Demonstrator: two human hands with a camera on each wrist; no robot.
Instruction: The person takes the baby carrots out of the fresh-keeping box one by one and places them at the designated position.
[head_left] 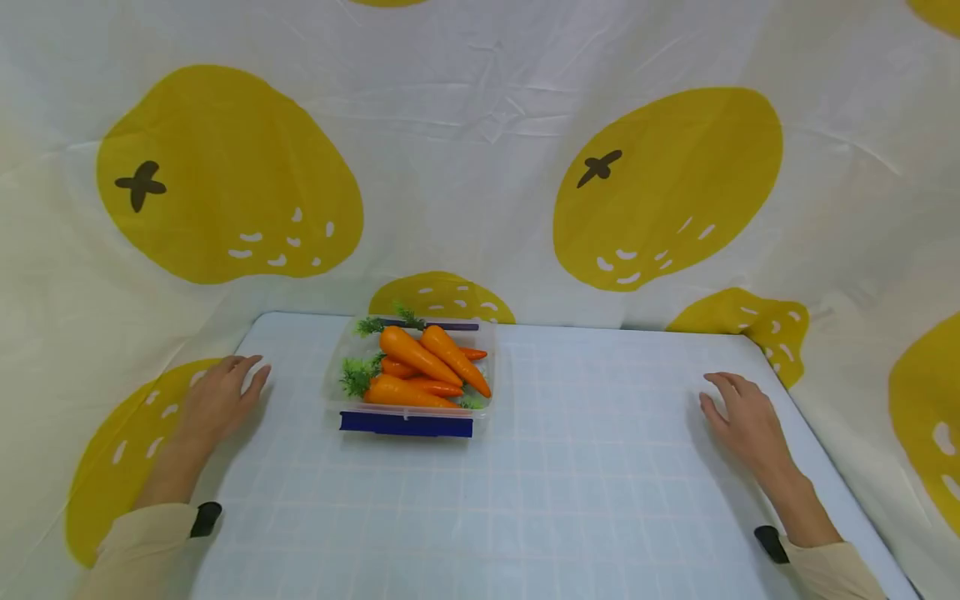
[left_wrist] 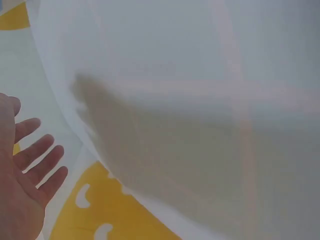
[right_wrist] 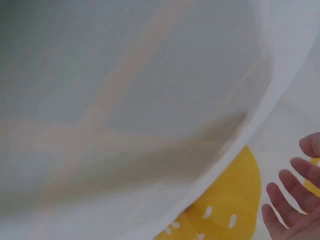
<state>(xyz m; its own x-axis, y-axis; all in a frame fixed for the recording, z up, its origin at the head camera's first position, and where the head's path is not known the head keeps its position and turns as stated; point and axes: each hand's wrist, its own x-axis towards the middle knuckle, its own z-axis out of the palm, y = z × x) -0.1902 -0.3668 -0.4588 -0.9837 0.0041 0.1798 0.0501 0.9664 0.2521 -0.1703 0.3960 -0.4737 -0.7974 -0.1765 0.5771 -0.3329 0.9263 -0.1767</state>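
Note:
A clear plastic container [head_left: 483, 367] stands at the back of the table, left of the middle, with a dark blue clip flap [head_left: 405, 424] along its front. Several orange carrots [head_left: 420, 357] with green leafy tops [head_left: 360, 375] lie piled inside it. My left hand [head_left: 220, 398] hovers at the table's left edge, to the left of the container, holding nothing. Far to the right, near the table's right edge, my right hand [head_left: 742, 417] hangs with its fingers loosely bent and nothing in them. Both wrist views show the fingers apart and bare.
The white table [head_left: 585, 467] carries a faint grid. A white cloth [head_left: 465, 167] printed with large yellow fruit hangs behind it and along both sides. Black bands [head_left: 206, 518] show at both sleeve cuffs.

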